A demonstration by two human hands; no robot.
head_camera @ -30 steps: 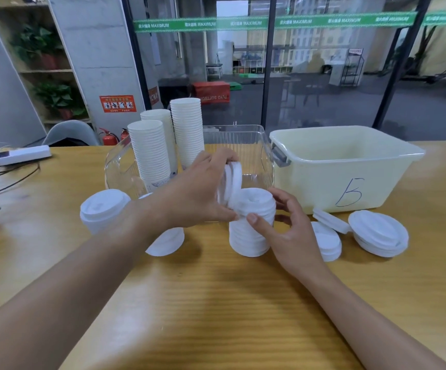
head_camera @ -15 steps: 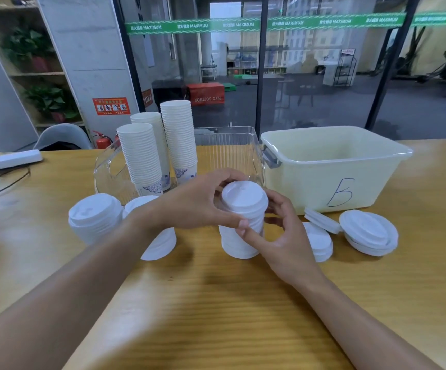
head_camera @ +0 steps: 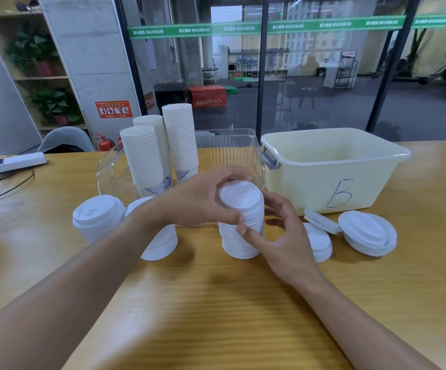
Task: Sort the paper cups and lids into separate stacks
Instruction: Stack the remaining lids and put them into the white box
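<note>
Cup stacks [head_camera: 160, 153] stand in clear bin [head_camera: 232, 145], left of tub [head_camera: 331, 166]

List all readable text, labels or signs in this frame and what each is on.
"MAXIMUM", repeated after Chinese characters too small to read: green strip across the glass wall.
"PLYO SOFTBOX", mirrored: red box behind the glass.
Handwritten "B"-like mark: cream bin.
Orange wall sign: text too small to read.
</note>
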